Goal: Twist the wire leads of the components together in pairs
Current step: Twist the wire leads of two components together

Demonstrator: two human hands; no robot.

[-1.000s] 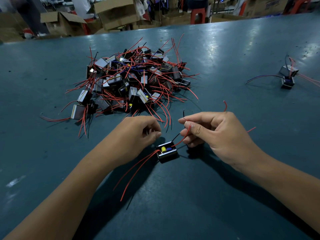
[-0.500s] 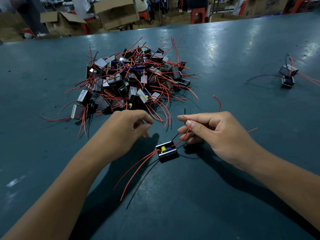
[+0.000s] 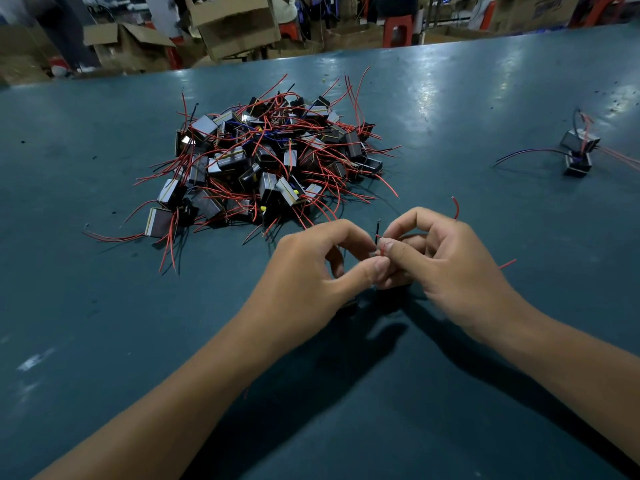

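Between the two thumbs, on the near side of the pile of components [image 3: 266, 164], a thin red lead [image 3: 382, 248] and a black lead [image 3: 377, 230] are pinched together. The black lead stands nearly upright, its free tip pointing up and away from the person; the red one crosses it at the pinch, too fine to follow further. The left hand [image 3: 311, 271] curls its thumb and forefinger onto the leads from the left, and the right hand [image 3: 436, 261] does the same from the right, thumb tip against thumb tip. Both hands are closed on the wires, fingers bent.

Another red lead end [image 3: 456, 206] curves up behind the right hand, nearer the pile, and a further red end [image 3: 507, 263] sticks out to the right of that hand, pointing away to the right. The body of the component being worked is mostly hidden under the hands; only a dark edge [image 3: 348, 306] shows below the left hand.

Farther from the person than the hands, the pile sits on the blue-green table [image 3: 104, 323], a heap of small dark boxes with red leads splaying out in all directions. Well to the right of the pile lies a joined pair of components [image 3: 578, 152], with dark and red leads trailing sideways. Beyond the pile, past the table's far edge, stand cardboard boxes [image 3: 235, 26].
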